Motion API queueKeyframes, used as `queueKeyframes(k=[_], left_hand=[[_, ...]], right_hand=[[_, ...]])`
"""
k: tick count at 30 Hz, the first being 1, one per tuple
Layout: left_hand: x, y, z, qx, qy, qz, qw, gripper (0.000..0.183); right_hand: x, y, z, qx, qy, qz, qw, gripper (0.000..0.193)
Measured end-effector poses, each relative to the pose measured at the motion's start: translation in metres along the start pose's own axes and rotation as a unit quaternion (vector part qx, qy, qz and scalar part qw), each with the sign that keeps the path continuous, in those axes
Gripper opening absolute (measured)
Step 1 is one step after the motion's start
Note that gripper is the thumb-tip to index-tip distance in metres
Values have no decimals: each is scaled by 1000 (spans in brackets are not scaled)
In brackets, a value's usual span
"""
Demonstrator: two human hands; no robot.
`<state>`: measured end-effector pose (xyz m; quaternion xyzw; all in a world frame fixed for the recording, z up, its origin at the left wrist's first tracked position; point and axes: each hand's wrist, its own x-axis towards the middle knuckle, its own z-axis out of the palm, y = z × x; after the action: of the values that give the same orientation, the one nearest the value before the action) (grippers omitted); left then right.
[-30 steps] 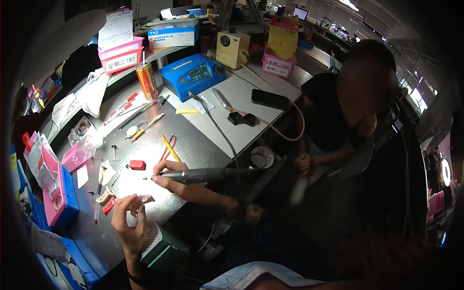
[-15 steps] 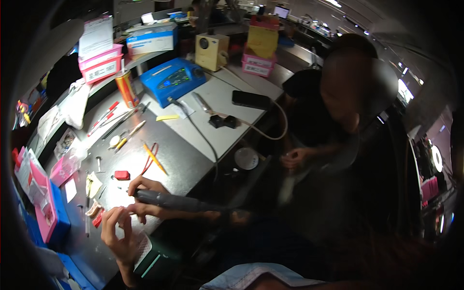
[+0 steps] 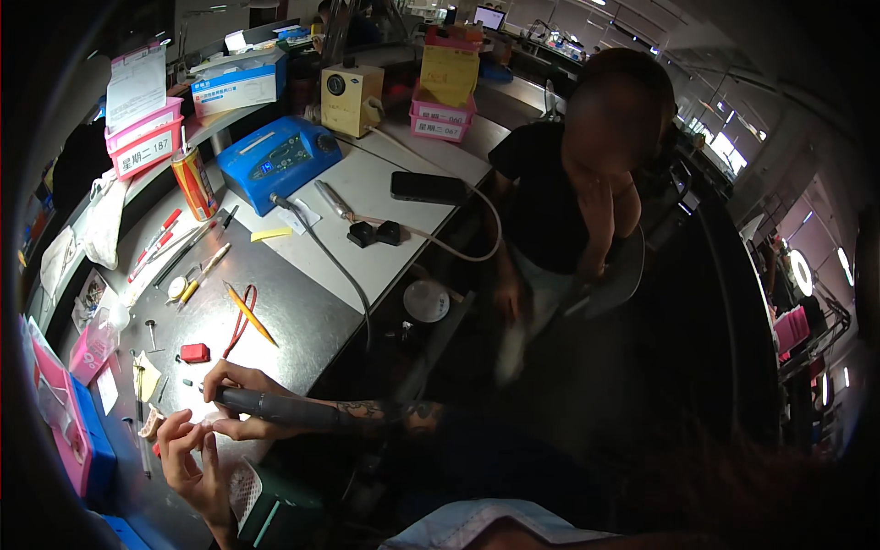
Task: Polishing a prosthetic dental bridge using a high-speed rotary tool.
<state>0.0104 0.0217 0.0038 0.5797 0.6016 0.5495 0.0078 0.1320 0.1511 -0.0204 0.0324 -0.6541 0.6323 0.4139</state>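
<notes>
From where I stand, the right hand (image 3: 244,377) grips a dark handpiece (image 3: 284,409) over the table (image 3: 293,313). Just beside it, the left hand (image 3: 194,469) pinches a pale piece (image 3: 213,420), mostly hidden.

My right hand (image 3: 238,376) grips a dark handpiece (image 3: 298,410); left hand (image 3: 196,472) holds a small pale piece (image 3: 214,421), mostly hidden. Red block (image 3: 194,353) and orange pencil (image 3: 250,314) lie on desk (image 3: 305,307).

Pale piece (image 3: 214,419) seemingly mostly hidden by fingers (image 3: 178,434), dark handpiece (image 3: 275,406) with unclear tip, mask (image 3: 458,519) cut off below
</notes>
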Motion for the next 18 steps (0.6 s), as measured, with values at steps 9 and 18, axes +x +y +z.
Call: queueKeyframes(k=[9, 18], left_hand=[[4, -14, -11, 83, 47, 77, 993, 30], [4, -1, -17, 25, -31, 12, 999, 39]], right_hand=[[6, -9, 2, 92, 15, 191, 977, 30], [-6, -8, 8, 95, 41, 73, 992, 37]])
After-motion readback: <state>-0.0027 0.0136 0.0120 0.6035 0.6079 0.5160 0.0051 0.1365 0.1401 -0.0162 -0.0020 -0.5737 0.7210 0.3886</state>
